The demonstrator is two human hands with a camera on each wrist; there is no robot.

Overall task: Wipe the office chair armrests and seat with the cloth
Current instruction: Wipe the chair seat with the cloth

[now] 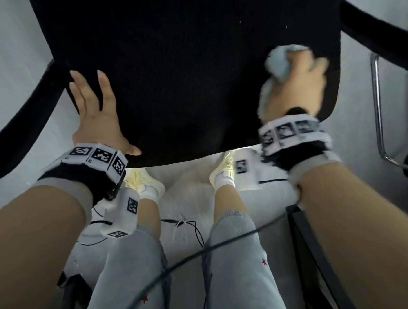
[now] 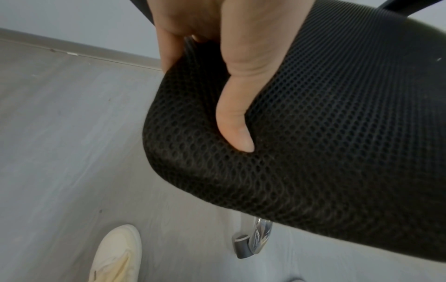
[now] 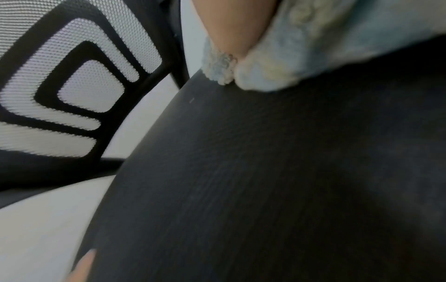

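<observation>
At the near left corner of the black mesh seat [image 1: 183, 73], the left hand [image 1: 96, 112] grips the edge, thumb on top, fingers wrapped over the side. Further along the right side, the right hand [image 1: 295, 85] presses a bunched pale-blue cloth [image 1: 277, 62] onto the seat. Beyond stands the mesh backrest [image 3: 72, 80].

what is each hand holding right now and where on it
Right hand grips the bunched light blue cloth, pressing it on the black mesh seat. Left hand grips the seat's front left corner.
</observation>
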